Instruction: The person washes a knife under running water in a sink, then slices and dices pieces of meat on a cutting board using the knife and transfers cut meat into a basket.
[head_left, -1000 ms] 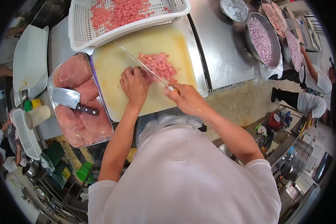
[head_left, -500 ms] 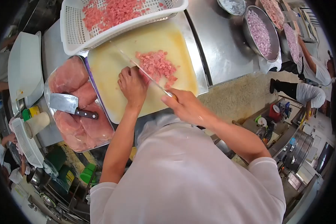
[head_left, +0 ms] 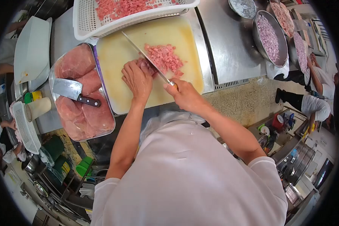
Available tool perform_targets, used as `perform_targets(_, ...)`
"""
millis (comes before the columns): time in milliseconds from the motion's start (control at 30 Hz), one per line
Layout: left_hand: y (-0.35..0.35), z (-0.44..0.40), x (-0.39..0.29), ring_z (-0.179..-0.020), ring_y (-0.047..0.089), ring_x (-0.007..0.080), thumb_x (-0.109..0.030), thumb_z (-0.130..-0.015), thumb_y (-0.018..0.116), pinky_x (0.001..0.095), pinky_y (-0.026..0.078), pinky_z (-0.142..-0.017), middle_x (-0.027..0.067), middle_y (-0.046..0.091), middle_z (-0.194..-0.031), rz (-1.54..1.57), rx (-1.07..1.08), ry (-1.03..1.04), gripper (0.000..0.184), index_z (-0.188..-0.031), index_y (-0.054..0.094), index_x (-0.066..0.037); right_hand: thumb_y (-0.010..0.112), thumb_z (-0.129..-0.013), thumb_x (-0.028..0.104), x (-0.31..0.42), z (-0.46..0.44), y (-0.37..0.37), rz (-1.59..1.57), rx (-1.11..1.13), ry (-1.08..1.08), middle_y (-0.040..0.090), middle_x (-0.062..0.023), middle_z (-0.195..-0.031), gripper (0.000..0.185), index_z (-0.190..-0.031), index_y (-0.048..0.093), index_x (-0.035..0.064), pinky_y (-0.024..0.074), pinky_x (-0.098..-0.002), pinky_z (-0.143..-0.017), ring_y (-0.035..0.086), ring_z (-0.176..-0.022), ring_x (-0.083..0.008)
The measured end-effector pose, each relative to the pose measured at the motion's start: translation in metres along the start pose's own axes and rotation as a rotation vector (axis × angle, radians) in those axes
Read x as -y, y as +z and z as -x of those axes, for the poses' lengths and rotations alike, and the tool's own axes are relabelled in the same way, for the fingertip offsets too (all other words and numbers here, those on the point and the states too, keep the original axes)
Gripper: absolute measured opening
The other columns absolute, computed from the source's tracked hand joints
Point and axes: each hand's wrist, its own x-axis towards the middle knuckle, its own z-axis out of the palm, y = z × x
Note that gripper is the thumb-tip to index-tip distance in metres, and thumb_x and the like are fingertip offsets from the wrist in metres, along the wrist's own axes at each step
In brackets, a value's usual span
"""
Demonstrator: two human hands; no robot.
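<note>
My right hand (head_left: 184,94) grips the wooden handle of a long knife (head_left: 146,57), whose blade slants up and left over the cutting board (head_left: 115,88). Under the curled fingers of my left hand (head_left: 137,78) is a piece of raw meat (head_left: 150,69), held against the board just left of the blade. Diced meat (head_left: 165,58) lies in a loose pile on the blade's other side. Left of the board, a tray of large raw meat pieces (head_left: 77,62) carries a cleaver (head_left: 67,88) lying on top.
A white perforated basket (head_left: 135,19) of diced meat stands at the board's far edge. Metal bowls of chopped onion (head_left: 268,39) are on the steel counter (head_left: 229,41) to the right. Co-workers (head_left: 314,105) are at the far right, and a white bin (head_left: 32,51) is at left.
The whole view has shifted, with the board and basket now higher and further right. My left hand lies flatter, and more of the meat piece shows beside the blade.
</note>
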Motion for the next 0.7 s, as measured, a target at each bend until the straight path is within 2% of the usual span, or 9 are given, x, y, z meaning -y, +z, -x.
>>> perform_targets(33,0.002,0.001,0.0,-0.11,0.054,0.0376,-0.021,-0.103,0.056,0.0515,0.041,-0.09,0.0161,0.059,-0.115,-0.026,0.025,-0.019,0.02,-0.113,0.061,-0.004,0.058,-0.105,0.044,-0.009,-0.001,0.004,-0.005,-0.04,-0.055,0.071,-0.0295,-0.086,0.053,-0.115,0.066,-0.0073,0.0537,-0.0533,-0.084,0.071,-0.09,-0.0482)
perform_targets(133,0.007,0.003,0.005,-0.109,0.055,0.0366,-0.024,-0.103,0.055,0.051,0.041,-0.09,0.0134,0.061,-0.115,-0.092,0.08,-0.048,0.021,-0.112,0.063,-0.006,0.057,-0.107,0.043,-0.028,-0.042,0.03,0.058,-0.187,-0.395,0.067,-0.0207,-0.082,0.05,-0.116,0.064,-0.006,0.0521,-0.049,-0.078,0.069,-0.084,-0.0323)
perform_targets(233,0.006,0.0,0.01,-0.106,0.056,0.036,-0.026,-0.104,0.054,0.0512,0.042,-0.089,0.0115,0.063,-0.113,-0.111,0.117,0.023,0.022,-0.109,0.065,-0.007,0.057,-0.105,0.044,-0.012,-0.058,0.018,0.109,-0.131,-0.333,0.072,-0.0282,-0.089,0.053,-0.116,0.065,-0.0069,0.0545,-0.0537,-0.08,0.07,-0.084,-0.0465)
perform_targets(333,0.003,-0.005,0.011,-0.103,0.057,0.0362,-0.027,-0.104,0.052,0.0514,0.043,-0.087,0.0115,0.063,-0.109,-0.061,0.146,0.127,0.024,-0.108,0.066,-0.007,0.058,-0.105,0.045,0.017,-0.023,-0.029,-0.144,0.138,0.092,0.07,-0.0266,-0.086,0.053,-0.114,0.066,-0.0061,0.0549,-0.0515,-0.077,0.07,-0.078,-0.0418)
perform_targets(433,-0.004,-0.003,0.018,-0.102,0.057,0.0368,-0.024,-0.103,0.054,0.051,0.044,-0.086,0.0125,0.062,-0.107,-0.007,0.181,0.153,0.022,-0.108,0.065,-0.006,0.058,-0.106,0.048,0.005,-0.012,-0.034,-0.138,0.116,0.11,0.055,-0.0065,-0.062,0.054,-0.119,0.065,-0.0039,0.0468,-0.0348,-0.049,0.056,-0.048,-0.0153)
perform_targets(467,-0.005,-0.007,0.02,-0.102,0.057,0.037,-0.023,-0.103,0.055,0.0507,0.044,-0.086,0.0128,0.062,-0.107,0.011,0.189,0.16,0.021,-0.108,0.065,-0.005,0.058,-0.105,0.048,0.004,-0.006,-0.04,-0.055,0.111,0.065,0.06,-0.0122,-0.068,0.054,-0.117,0.066,-0.0045,0.0493,-0.039,-0.059,0.06,-0.058,-0.0228)
perform_targets(533,-0.004,-0.009,0.017,-0.101,0.057,0.0371,-0.017,-0.099,0.058,0.0508,0.044,-0.085,0.0136,0.062,-0.106,0.092,0.047,0.078,0.017,-0.108,0.064,-0.004,0.057,-0.105,0.046,0.013,0.01,-0.055,0.108,0.094,-0.018,0.069,-0.0236,-0.081,0.053,-0.113,0.067,-0.0057,0.0543,-0.0475,-0.078,0.068,-0.078,-0.0378)
perform_targets(567,-0.003,-0.008,0.015,-0.101,0.057,0.0371,-0.014,-0.097,0.059,0.0508,0.044,-0.085,0.0139,0.061,-0.105,0.136,-0.018,0.037,0.015,-0.108,0.063,-0.004,0.057,-0.105,0.046,0.019,0.018,-0.061,0.112,0.122,0.003,0.069,-0.0242,-0.082,0.053,-0.113,0.067,-0.0059,0.0543,-0.0479,-0.079,0.069,-0.08,-0.0382)
perform_targets(700,0.006,-0.007,0.014,-0.093,0.056,0.0404,-0.007,-0.094,0.059,0.0506,0.044,-0.081,0.0169,0.059,-0.097,-0.005,0.008,0.121,0.013,-0.105,0.06,0.0,0.057,-0.105,0.045,0.022,0.01,-0.06,0.128,0.176,-0.042,0.07,-0.027,-0.086,0.053,-0.114,0.067,-0.0067,0.054,-0.0501,-0.084,0.071,-0.086,-0.0411)
